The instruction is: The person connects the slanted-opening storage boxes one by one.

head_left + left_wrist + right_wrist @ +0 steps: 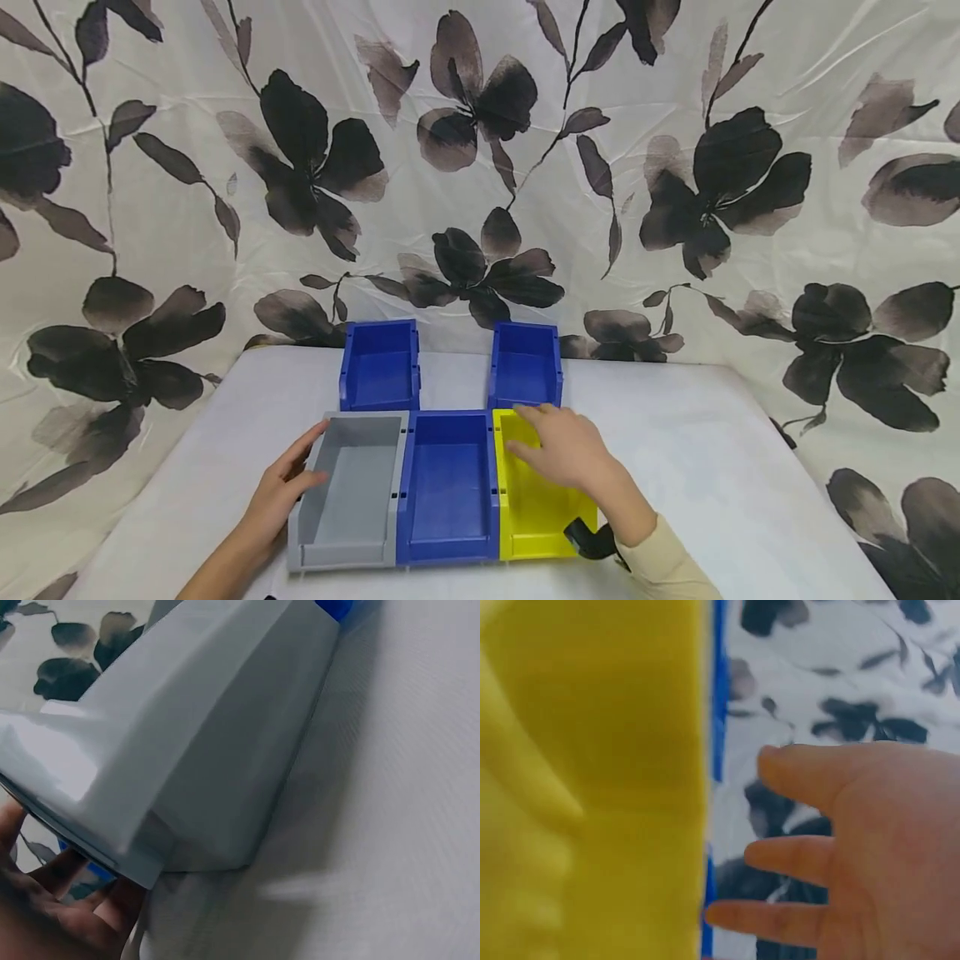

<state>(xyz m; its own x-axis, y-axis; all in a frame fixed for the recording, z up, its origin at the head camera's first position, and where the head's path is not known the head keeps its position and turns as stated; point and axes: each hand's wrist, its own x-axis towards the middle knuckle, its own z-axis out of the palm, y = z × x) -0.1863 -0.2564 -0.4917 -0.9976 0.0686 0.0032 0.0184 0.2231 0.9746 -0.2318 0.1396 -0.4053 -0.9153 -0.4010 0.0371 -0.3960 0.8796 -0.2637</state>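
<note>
In the head view, a grey bin (356, 475), a blue bin (452, 492) and a yellow bin (543, 529) stand side by side in a front row. My left hand (277, 492) touches the grey bin's left rim, thumb and fingers apart; in the left wrist view its fingers (90, 922) meet the edge of that bin. Over the back part of the yellow bin is my right hand (566, 446), fingers extended, holding nothing. The right wrist view shows this hand (885, 840) with spread fingers beside the blurred yellow bin (630, 750).
Behind the front row stand two more blue bins, a left one (380, 367) and a right one (527, 365), with a gap between them. All rest on a white-covered table (675, 450). A flower-patterned cloth (600, 275) hangs behind. A black strap piece (592, 540) sits by my right wrist.
</note>
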